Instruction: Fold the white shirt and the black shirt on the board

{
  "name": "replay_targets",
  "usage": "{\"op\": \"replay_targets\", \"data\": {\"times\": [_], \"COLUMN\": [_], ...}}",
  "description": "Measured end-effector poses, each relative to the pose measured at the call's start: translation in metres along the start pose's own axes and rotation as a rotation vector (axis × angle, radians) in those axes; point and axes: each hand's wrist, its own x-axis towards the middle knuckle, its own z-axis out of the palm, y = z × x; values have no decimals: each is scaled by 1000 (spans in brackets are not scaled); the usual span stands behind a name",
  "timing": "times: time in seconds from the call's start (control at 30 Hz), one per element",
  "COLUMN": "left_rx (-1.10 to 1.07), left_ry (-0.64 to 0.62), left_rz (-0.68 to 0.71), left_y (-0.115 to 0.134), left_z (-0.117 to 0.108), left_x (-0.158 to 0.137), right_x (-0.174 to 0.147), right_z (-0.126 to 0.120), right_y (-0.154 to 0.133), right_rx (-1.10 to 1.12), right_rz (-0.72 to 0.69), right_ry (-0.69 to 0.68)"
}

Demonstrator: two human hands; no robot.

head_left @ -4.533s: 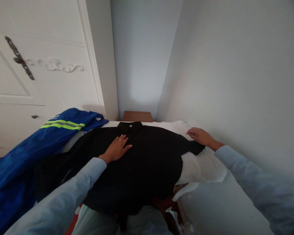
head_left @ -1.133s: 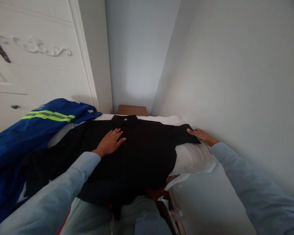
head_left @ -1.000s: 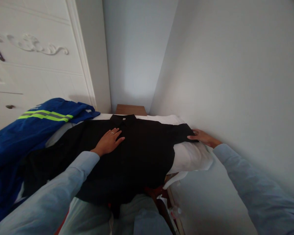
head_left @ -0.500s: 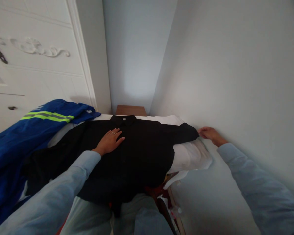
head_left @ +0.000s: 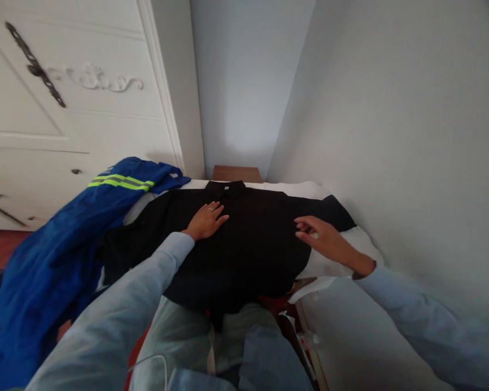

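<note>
A black collared shirt (head_left: 244, 255) lies spread out in front of me, its collar at the far side and one short sleeve stretched to the right. My left hand (head_left: 206, 220) rests on the shirt's chest just below the collar, fingers spread, a ring on one finger. Over the right part of the shirt, near the sleeve, hovers my right hand (head_left: 326, 239). Its fingers are bent and apart, with nothing between them. White cloth (head_left: 350, 252) shows under the sleeve.
Beside the shirt on the left lies a blue garment (head_left: 57, 244) with yellow-green and grey stripes. A white cabinet (head_left: 106, 119) stands behind it. The grey wall (head_left: 391, 136) runs along the right. A brown wooden piece (head_left: 237, 174) is at the far end.
My right hand has let go of the sleeve's end and moved left over the shirt. My left hand stays on the chest. The view has shifted left.
</note>
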Motion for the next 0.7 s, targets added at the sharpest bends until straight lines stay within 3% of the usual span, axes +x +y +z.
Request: {"op": "replay_targets", "data": {"times": [0.13, 0.27, 0.4, 0.57, 0.7], "left_rx": [14, 30, 8, -40, -121], "left_ry": [-33, -47, -39, -31, -46], "left_rz": [-6, 9, 15, 15, -21], "left_y": [2, 2, 0, -1, 1], "left_z": [-2, -3, -4, -4, -10], "left_x": [-1, -2, -2, -1, 5], "right_x": [12, 22, 6, -43, -74], "right_z": [60, 113, 131, 113, 103], "right_y": [-79, -111, -92, -57, -45], "right_rx": [-94, -269, -382, -487, -508], "right_rz": [-431, -566, -537, -458, -422], "right_ry": [-167, -271, -194, -107, -95]}}
